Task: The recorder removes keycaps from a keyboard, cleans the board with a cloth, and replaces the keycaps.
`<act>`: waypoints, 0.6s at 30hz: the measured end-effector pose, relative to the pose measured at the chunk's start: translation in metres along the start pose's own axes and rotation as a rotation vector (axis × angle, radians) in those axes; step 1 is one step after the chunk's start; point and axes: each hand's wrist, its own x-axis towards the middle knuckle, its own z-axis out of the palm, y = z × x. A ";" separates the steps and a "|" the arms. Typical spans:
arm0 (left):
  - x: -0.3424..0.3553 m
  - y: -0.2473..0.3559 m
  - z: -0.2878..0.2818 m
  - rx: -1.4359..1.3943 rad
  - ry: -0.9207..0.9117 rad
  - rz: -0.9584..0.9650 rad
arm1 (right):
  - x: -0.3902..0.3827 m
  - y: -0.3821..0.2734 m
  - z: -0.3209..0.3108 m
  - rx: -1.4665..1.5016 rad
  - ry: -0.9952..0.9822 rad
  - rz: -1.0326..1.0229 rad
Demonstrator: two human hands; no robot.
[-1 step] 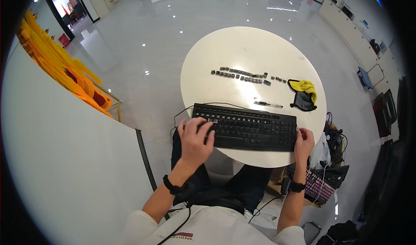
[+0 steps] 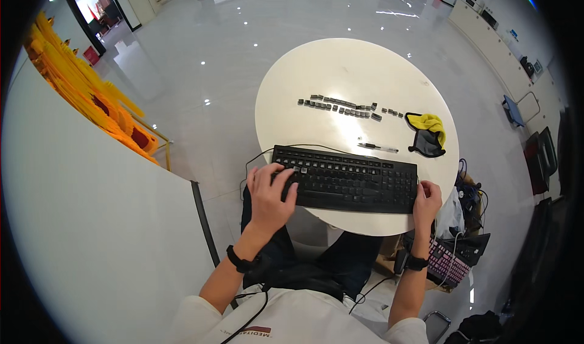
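Observation:
A black keyboard (image 2: 353, 182) lies along the near side of the round white table (image 2: 353, 58), some of its upper-left key places showing pale squares. My left hand (image 2: 267, 199) is over its left end, fingers bent and apart, with nothing visible in them. At the right end, my right hand (image 2: 428, 199) pinches the keyboard's edge between thumb and fingers. Beyond the keyboard, loose keycaps (image 2: 347, 105) lie in two rough rows. A capped pen (image 2: 378, 147) rests between them and the keyboard. To the right is a yellow and grey cloth (image 2: 428, 134).
The keyboard's cable (image 2: 255, 156) loops off the table's left side. Below the right edge are a pink-keyed keyboard (image 2: 449, 262), tangled cables (image 2: 468, 189) and a white plastic bag (image 2: 450, 213). A white panel (image 2: 103, 222) stands on the left, with orange and yellow fabric (image 2: 97, 103) beyond it.
My left hand has shifted slightly left, its fingers uncovering more of the keys near the pale squares. My right hand stays at the keyboard's right edge.

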 end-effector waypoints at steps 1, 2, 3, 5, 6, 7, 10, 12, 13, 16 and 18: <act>-0.003 -0.009 -0.002 -0.023 0.005 -0.046 | 0.000 -0.005 0.000 -0.064 0.008 -0.024; -0.008 -0.018 -0.004 0.006 -0.009 -0.084 | 0.000 -0.009 0.000 -0.129 0.016 -0.047; -0.013 -0.023 -0.005 0.005 -0.006 -0.087 | 0.000 -0.013 -0.001 -0.130 0.015 -0.052; -0.019 -0.030 -0.004 -0.056 0.009 -0.171 | 0.000 -0.018 -0.005 -0.222 -0.016 0.023; -0.024 -0.032 -0.003 -0.067 0.008 -0.151 | 0.000 -0.019 -0.008 -0.230 -0.012 0.020; -0.030 -0.034 -0.002 -0.075 0.009 -0.152 | -0.001 -0.019 -0.011 -0.223 -0.022 0.017; -0.054 -0.046 -0.001 -0.199 0.064 -0.156 | 0.002 -0.021 -0.016 -0.242 -0.049 -0.019; -0.070 -0.057 0.001 -0.238 0.078 -0.184 | 0.005 -0.011 -0.016 -0.285 -0.055 -0.073; -0.080 -0.063 -0.001 -0.247 0.099 -0.222 | 0.007 -0.017 -0.014 -0.292 -0.053 -0.074; -0.093 -0.082 -0.003 -0.206 0.011 -0.236 | 0.008 -0.029 -0.012 -0.253 -0.083 -0.075; -0.099 -0.095 -0.001 -0.178 -0.130 -0.268 | 0.006 -0.026 -0.019 -0.384 0.009 -0.200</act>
